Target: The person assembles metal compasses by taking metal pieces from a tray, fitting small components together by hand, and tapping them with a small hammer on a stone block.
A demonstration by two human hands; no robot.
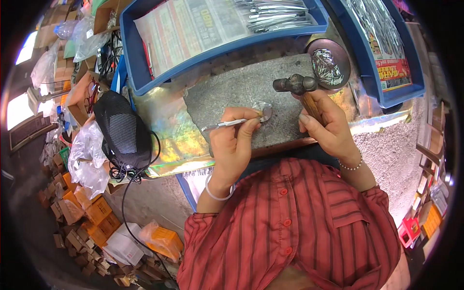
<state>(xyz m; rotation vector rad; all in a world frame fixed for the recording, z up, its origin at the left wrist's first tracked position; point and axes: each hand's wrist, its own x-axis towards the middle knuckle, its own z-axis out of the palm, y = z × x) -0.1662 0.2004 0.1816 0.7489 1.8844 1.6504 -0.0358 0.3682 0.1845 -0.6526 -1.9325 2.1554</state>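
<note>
My left hand (233,144) is closed in a pinch on a slim silver metal strip (226,124), held low over a grey stone slab (212,94). Its far end is at the fingertips, beside a shiny round spot (267,111) on the slab; small details there are hidden by the fingers. Wrapped round the wooden handle of a hammer (296,84) is my right hand (333,126). The dark metal hammer head is raised above the slab's right part, apart from the strip.
Behind the slab, a blue tray (203,63) holds newspaper and several slim silver strips (278,17). A second blue tray (414,72) has more strips. A round bowl (344,50) contains small metal pieces. A black mesh-covered object (123,130) with a cable sits left.
</note>
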